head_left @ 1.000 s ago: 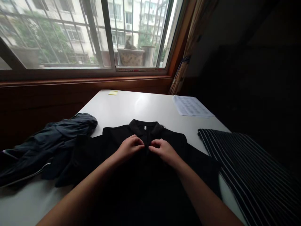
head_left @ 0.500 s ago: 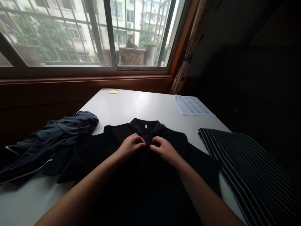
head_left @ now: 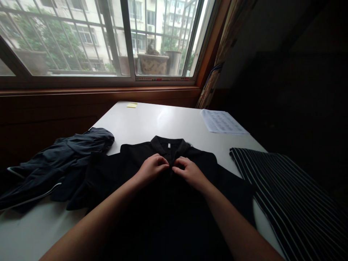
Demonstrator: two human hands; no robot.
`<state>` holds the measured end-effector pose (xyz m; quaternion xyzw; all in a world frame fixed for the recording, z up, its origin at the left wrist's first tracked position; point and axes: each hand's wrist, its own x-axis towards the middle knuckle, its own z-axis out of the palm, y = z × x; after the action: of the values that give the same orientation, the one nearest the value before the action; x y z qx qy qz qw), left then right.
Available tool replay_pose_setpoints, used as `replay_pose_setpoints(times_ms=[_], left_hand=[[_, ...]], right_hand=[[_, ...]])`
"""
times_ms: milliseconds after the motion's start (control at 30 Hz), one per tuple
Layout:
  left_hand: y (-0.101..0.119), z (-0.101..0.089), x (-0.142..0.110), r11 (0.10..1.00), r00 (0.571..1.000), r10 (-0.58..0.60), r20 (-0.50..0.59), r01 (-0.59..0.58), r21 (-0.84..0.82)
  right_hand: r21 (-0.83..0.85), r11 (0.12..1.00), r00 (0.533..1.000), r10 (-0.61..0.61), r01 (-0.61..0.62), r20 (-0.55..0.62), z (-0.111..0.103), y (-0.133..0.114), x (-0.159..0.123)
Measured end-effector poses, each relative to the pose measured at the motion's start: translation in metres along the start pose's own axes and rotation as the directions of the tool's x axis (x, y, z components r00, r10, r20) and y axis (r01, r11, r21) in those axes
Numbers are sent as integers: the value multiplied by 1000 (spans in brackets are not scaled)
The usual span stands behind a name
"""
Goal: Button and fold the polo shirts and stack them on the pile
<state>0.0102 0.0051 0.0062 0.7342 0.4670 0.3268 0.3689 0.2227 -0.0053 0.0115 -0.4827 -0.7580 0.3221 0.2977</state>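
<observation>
A black polo shirt (head_left: 130, 163) lies flat, front up, on the white table (head_left: 152, 119), its collar pointing toward the window. My left hand (head_left: 150, 168) and my right hand (head_left: 189, 172) meet just below the collar. Both have their fingers curled and pinched on the shirt's button placket, fingertips almost touching. Whatever small part sits between the fingertips is hidden in the dark cloth.
A crumpled dark grey jacket (head_left: 59, 159) lies at the table's left. A black garment with thin white stripes (head_left: 282, 192) lies at the right. A printed sheet (head_left: 221, 122) and a yellow sticky note (head_left: 132, 105) sit farther back, below the window sill.
My two hands have drawn slightly closer together at the placket. The view has shifted up a little. The garments have not moved.
</observation>
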Motion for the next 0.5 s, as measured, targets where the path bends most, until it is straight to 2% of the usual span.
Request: replay_pose_setpoints(times_ms=[233,500], left_hand=[[-1,0,-1,1000,1000,17,-5,-17,-23],[8,-2,-2,999,1000,-18,21,19,-48]], right_hand=[[33,999,999,-23,24,-23,0,-1,-1],[63,998,1000,12,-11,-10,-3,-4,-2]])
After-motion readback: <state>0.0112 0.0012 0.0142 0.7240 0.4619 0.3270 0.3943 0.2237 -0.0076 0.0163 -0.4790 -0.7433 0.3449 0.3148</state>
